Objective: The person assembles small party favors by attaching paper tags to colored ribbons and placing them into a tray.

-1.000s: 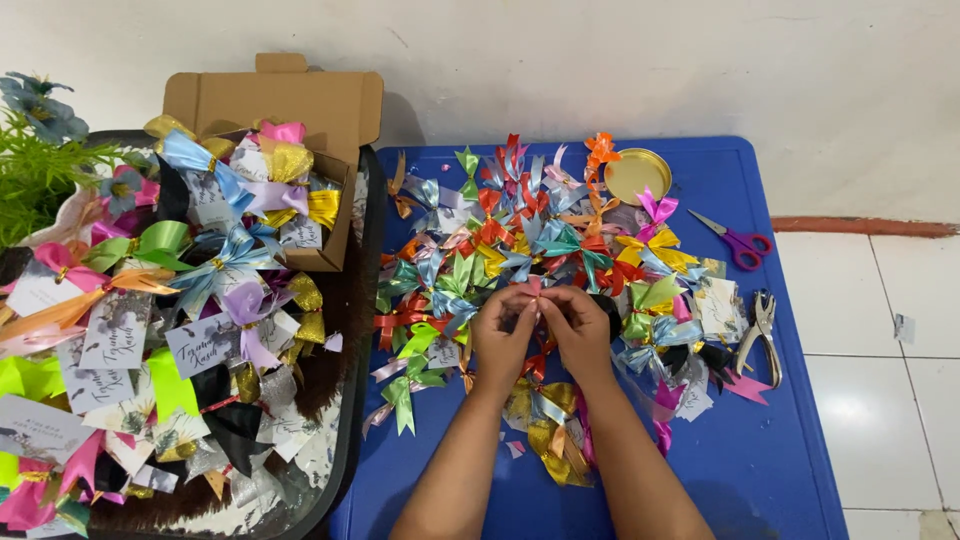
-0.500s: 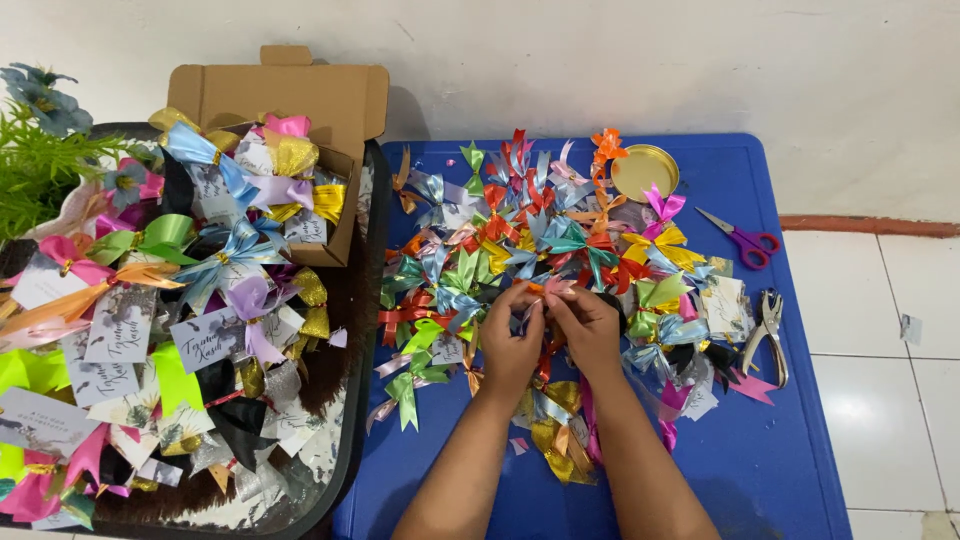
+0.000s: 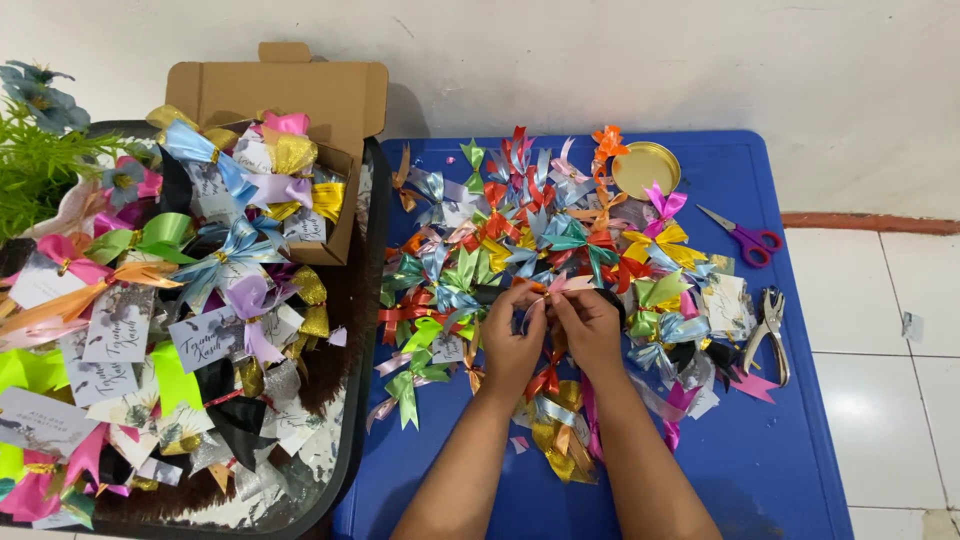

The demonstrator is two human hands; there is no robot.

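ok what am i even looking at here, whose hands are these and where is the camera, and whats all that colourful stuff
There is no machine here, just a person working with two bare hands. The one picture comes from a camera worn on that person's head, looking down, so the arms enter from the bottom edge.

The left hand and right hand meet over a blue table and pinch a small pale ribbon piece between the fingertips.

Spread over the table is a pile of ribbon bows in many colours. Beside it lie a round gold lid, purple-handled scissors and a metal hole punch.

To the left, a dark tray holds finished bows tied to small cards, with an open cardboard box at its back.
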